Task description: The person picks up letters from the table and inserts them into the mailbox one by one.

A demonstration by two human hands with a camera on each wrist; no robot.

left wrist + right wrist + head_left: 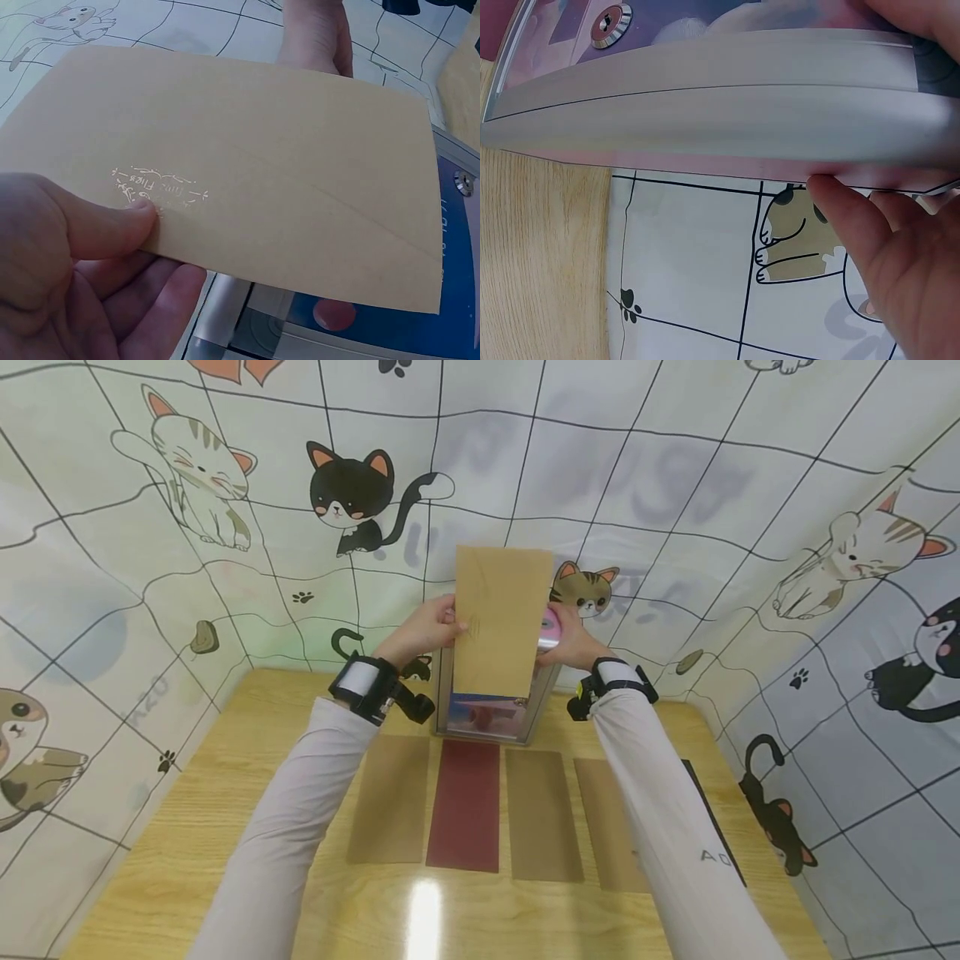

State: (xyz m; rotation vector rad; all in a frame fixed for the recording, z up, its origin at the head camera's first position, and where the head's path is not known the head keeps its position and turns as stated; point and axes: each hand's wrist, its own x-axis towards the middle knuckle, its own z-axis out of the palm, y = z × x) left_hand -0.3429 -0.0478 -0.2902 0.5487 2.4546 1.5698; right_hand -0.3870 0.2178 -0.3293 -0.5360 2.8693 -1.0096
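Observation:
A tan paper envelope with small pale lettering stands upright in front of a lockable case. My left hand pinches the envelope's edge, thumb on the printed face, fingers behind. In the left wrist view the envelope hides much of the case. My right hand grips the case's right side near its top; in the right wrist view fingers reach both faces around the silver metal edge. A round key lock sits on the case's colourful front.
On the wooden table, in a row before the case, lie a brown envelope, a dark red one and more brown ones. A dark flat thing is partly under the right sleeve. Cat-printed cloth surrounds the table.

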